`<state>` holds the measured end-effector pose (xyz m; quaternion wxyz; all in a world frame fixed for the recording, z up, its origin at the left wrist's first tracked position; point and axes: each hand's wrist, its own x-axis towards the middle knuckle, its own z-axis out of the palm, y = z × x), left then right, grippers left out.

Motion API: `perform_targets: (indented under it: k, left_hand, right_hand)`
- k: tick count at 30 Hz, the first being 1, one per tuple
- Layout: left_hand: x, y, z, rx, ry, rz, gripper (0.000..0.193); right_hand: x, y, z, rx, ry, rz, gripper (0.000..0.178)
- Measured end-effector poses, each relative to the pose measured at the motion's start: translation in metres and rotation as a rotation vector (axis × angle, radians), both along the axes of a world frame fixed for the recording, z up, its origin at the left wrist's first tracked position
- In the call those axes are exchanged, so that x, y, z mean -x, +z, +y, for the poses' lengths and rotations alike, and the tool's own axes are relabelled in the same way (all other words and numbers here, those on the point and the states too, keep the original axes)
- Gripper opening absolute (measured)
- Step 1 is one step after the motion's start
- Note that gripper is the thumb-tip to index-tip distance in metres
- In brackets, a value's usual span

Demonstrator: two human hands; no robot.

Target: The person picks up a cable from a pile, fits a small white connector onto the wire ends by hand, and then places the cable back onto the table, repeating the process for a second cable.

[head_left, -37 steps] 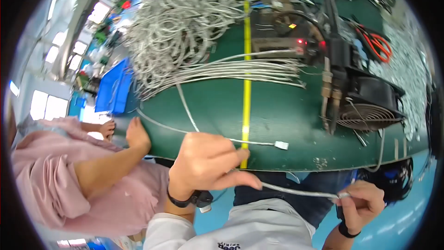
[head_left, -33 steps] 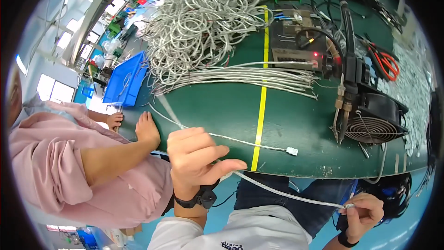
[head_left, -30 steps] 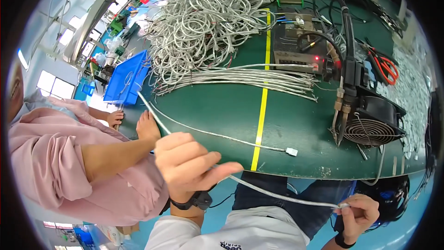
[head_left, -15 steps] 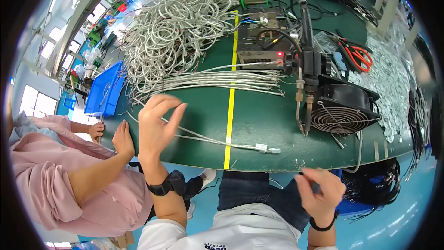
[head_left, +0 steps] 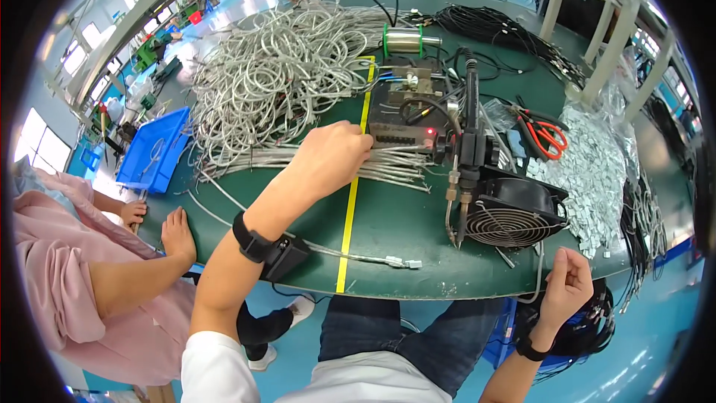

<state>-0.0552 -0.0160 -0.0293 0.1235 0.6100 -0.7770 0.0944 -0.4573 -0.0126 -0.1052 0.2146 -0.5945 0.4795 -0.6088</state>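
My left hand (head_left: 332, 157) reaches over the middle of the table with its fingers pinched together, at the near end of the soldering machine (head_left: 403, 116). Its fingertips meet a white cable that lies along a row of straight grey-white cables (head_left: 395, 172); whether they grip it is hidden. At the table's front edge, right of the fan, my right hand (head_left: 570, 283) has its fingers curled in, with nothing visible in them. Two cables with white connectors (head_left: 403, 262) lie near the front edge, partly behind my left forearm. The soldering iron (head_left: 468, 149) stands upright beside the black fan (head_left: 514, 213).
A large tangle of cables (head_left: 276, 67) covers the back left. A solder spool (head_left: 403, 40), orange-handled pliers (head_left: 548, 139) and many small pale pieces (head_left: 585, 179) lie further back and right. At left, a person in pink (head_left: 82, 276) rests a hand beside a blue tray (head_left: 155, 151).
My left hand has moved forward and right to the cable row, its fingers closing. My right hand has moved right, up to the table edge. The view has tilted up.
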Motion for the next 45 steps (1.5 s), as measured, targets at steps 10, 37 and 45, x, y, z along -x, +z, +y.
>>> perform_targets:
  k: [10,37,45]
  left_hand:
    - [-0.018,0.076,0.049,0.077,-0.089,0.5,0.009]
    - [0.114,0.016,0.063,-0.554,-0.942,0.592,0.021]
    - [0.107,0.0,0.06,-0.642,-0.759,1.012,0.011]
  right_hand:
    - [-0.004,0.011,0.005,-0.023,0.023,-0.04,0.005]
    - [-0.051,0.043,0.065,0.12,0.888,0.053,0.016]
    - [-0.061,0.039,0.077,-0.158,0.626,-0.244,0.017]
